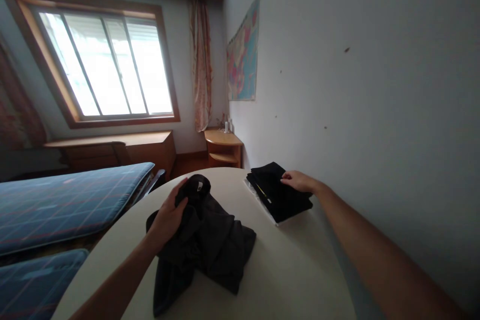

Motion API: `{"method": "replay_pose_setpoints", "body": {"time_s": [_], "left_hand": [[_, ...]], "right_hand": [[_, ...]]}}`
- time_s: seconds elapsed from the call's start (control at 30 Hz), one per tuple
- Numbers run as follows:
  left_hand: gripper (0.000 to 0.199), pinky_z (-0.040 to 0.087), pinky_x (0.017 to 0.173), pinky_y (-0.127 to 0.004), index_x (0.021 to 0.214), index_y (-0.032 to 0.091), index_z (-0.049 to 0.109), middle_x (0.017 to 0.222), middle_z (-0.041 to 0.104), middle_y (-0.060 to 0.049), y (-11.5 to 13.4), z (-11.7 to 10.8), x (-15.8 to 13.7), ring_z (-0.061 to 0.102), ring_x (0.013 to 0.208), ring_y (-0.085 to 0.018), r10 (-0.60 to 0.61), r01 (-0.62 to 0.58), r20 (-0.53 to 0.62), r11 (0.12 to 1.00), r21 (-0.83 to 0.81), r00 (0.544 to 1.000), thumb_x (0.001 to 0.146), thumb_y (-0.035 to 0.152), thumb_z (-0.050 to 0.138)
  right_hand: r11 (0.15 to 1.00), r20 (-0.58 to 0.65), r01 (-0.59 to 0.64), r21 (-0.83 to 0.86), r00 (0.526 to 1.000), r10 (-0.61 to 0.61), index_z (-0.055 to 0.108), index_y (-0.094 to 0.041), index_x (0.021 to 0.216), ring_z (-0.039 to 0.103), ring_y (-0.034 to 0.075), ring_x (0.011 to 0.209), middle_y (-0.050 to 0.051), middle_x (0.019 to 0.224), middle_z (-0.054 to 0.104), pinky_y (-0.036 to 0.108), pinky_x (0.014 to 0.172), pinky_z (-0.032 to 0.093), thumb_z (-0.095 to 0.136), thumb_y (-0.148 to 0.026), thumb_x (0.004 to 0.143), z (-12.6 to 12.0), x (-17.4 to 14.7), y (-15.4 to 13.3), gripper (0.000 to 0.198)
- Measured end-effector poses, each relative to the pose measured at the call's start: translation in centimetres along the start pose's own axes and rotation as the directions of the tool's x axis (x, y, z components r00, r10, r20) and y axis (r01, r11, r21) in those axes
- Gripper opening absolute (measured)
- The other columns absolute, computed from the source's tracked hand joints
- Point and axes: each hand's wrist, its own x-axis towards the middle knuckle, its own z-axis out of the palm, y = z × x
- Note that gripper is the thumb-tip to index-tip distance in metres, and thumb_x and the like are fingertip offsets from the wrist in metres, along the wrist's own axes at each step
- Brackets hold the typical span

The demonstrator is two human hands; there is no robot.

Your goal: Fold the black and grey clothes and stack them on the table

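A crumpled dark grey garment [213, 235] lies on the white round table [285, 275], with a small white label inside its banded opening. My left hand [168, 215] grips it beside that opening, thumb and fingers closed around the cloth. To the right, a stack of folded black garments [281, 192] rests on a white sheet or bag that shows along its edge. A thin yellow strip and a small white tag show on the stack's left side. My right hand [296, 180] pinches the top folded black garment near its far right side.
The table's right side is close to a white wall [375, 125]. At the left stand beds with blue plaid mattresses [75, 200]. Beyond the table are a small wooden corner stand [225, 137], a wooden desk [150, 140] and a bright window [108, 65]. A map [243, 57] hangs on the wall.
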Motion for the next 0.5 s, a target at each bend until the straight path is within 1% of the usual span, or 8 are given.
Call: {"method": "replay_pose_setpoints", "body": {"time_s": [0.1, 0.17, 0.2, 0.3, 0.33, 0.4, 0.47, 0.5], "left_hand": [[0.041, 0.036, 0.115, -0.046, 0.123, 0.022, 0.064, 0.128, 0.067, -0.007, 0.7, 0.1, 0.1, 0.057, 0.126, -0.028, -0.086, 0.083, -0.030, 0.992, -0.098, 0.996, 0.084, 0.033, 0.053], [0.041, 0.046, 0.107, -0.044, 0.122, 0.023, 0.065, 0.116, 0.071, -0.006, 1.7, 0.1, 0.5, 0.063, 0.116, -0.027, -0.188, 0.161, -0.092, 0.957, -0.240, 0.978, 0.084, 0.035, 0.056], [0.041, 0.050, 0.101, -0.041, 0.123, 0.023, 0.064, 0.111, 0.072, -0.005, 2.4, 0.0, 0.8, 0.066, 0.110, -0.026, -0.234, 0.183, -0.119, 0.924, -0.336, 0.965, 0.084, 0.035, 0.058], [0.039, 0.058, 0.084, -0.032, 0.121, 0.023, 0.065, 0.095, 0.073, -0.002, 5.3, -0.7, 1.9, 0.070, 0.090, -0.020, -0.331, 0.148, -0.208, 0.788, -0.597, 0.921, 0.083, 0.029, 0.061], [0.038, 0.058, 0.080, -0.029, 0.120, 0.022, 0.065, 0.091, 0.072, -0.001, 6.3, -1.0, 2.2, 0.070, 0.085, -0.018, -0.347, 0.107, -0.260, 0.759, -0.642, 0.901, 0.082, 0.025, 0.060], [0.038, 0.058, 0.076, -0.026, 0.121, 0.023, 0.066, 0.087, 0.071, 0.000, 8.2, -1.6, 2.6, 0.069, 0.079, -0.016, -0.334, 0.017, -0.337, 0.731, -0.682, 0.880, 0.083, 0.021, 0.060], [0.039, 0.057, 0.072, -0.023, 0.124, 0.025, 0.064, 0.089, 0.072, 0.001, 9.3, -1.8, 2.6, 0.068, 0.077, -0.014, -0.280, -0.053, -0.366, 0.727, -0.685, 0.887, 0.085, 0.022, 0.060], [0.039, 0.056, 0.071, -0.022, 0.125, 0.026, 0.063, 0.092, 0.072, 0.001, 9.5, -1.8, 2.5, 0.068, 0.077, -0.014, -0.242, -0.069, -0.356, 0.734, -0.676, 0.903, 0.086, 0.024, 0.060]], "right_hand": [[0.998, -0.213, -0.063, -0.030, 0.975, 0.055, 0.060, -0.009, 0.118, 0.065, 0.024, 0.099, 0.019, 0.110, 0.070, 0.034, 0.088, 0.046, 0.042, -0.025, 0.098, -1.5, 0.1, -2.1, 0.032], [0.998, -0.374, -0.049, -0.028, 0.927, 0.035, 0.053, -0.011, 0.126, 0.064, 0.027, 0.102, 0.020, 0.112, 0.068, 0.036, 0.087, 0.045, 0.034, -0.029, 0.101, -2.8, -0.5, -4.3, 0.035], [1.000, -0.489, 0.001, -0.017, 0.872, -0.009, 0.052, -0.013, 0.124, 0.064, 0.028, 0.099, 0.019, 0.108, 0.069, 0.036, 0.085, 0.045, 0.035, -0.031, 0.102, -3.5, -0.9, -5.6, 0.034], [0.971, -0.756, 0.238, 0.036, 0.641, -0.129, 0.049, -0.017, 0.124, 0.065, 0.025, 0.086, 0.012, 0.095, 0.068, 0.034, 0.078, 0.045, 0.033, -0.033, 0.102, -6.1, -3.0, -9.9, 0.031], [0.948, -0.790, 0.316, 0.041, 0.591, -0.162, 0.048, -0.019, 0.124, 0.064, 0.023, 0.080, 0.008, 0.090, 0.067, 0.033, 0.076, 0.045, 0.033, -0.033, 0.102, -6.9, -3.7, -11.4, 0.030], [0.874, -0.807, 0.484, 0.043, 0.532, -0.255, 0.051, -0.022, 0.122, 0.060, 0.019, 0.071, 0.002, 0.082, 0.063, 0.032, 0.073, 0.044, 0.037, -0.030, 0.101, -8.2, -4.9, -14.2, 0.026], [0.773, -0.789, 0.631, 0.067, 0.508, -0.346, 0.057, -0.022, 0.110, 0.058, 0.017, 0.070, 0.000, 0.079, 0.060, 0.031, 0.073, 0.045, 0.040, -0.027, 0.099, -8.8, -5.7, -16.5, 0.021], [0.724, -0.762, 0.683, 0.094, 0.518, -0.390, 0.060, -0.021, 0.104, 0.057, 0.016, 0.071, 0.000, 0.079, 0.060, 0.031, 0.074, 0.045, 0.041, -0.026, 0.098, -8.7, -6.0, -17.4, 0.020]]}}
